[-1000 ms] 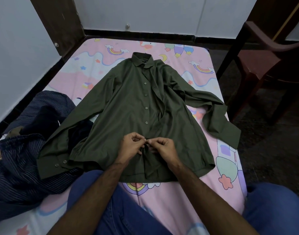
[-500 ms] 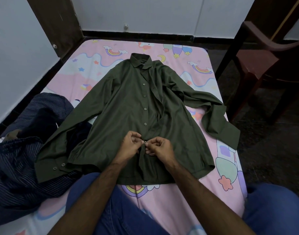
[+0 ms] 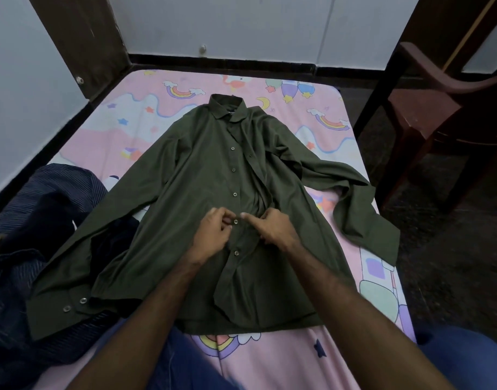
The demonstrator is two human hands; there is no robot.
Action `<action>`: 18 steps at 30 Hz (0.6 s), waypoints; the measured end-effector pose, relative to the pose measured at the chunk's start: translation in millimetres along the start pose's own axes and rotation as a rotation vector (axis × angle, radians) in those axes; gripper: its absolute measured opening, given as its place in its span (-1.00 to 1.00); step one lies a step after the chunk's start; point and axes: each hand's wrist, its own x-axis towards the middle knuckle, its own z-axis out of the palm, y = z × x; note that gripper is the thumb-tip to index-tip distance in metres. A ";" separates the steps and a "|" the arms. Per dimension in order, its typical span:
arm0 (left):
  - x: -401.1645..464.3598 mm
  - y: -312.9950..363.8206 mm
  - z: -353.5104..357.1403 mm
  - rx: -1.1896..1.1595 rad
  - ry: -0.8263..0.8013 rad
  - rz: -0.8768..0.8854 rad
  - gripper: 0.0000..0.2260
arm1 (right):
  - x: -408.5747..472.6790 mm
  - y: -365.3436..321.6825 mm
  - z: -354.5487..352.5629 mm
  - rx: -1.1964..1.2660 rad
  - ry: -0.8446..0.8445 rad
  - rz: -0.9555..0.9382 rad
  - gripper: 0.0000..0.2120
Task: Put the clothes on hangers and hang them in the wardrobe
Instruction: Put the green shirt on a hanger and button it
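Lying flat on the bed [image 3: 354, 358], collar far, the dark green shirt [image 3: 185, 192] has both hands at its placket: left hand [image 3: 213, 235] pinches cloth beside a button [image 3: 236, 221], right hand [image 3: 272, 228] pinches the opposite edge. Soft, light, limp fabric; best lifted by the shoulders.

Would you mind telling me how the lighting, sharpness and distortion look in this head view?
Head view: dim, soft light, no glare; wide-angle bending bows the wall edges; green shirt and both hands, left hand and right hand, are fairly sharp; the dark clothes pile loses detail.
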 end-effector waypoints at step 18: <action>7.3 -14.1 20.3 0.049 0.092 0.026 -0.88 | -1.7 47.1 6.5 0.505 0.025 -0.088 -0.89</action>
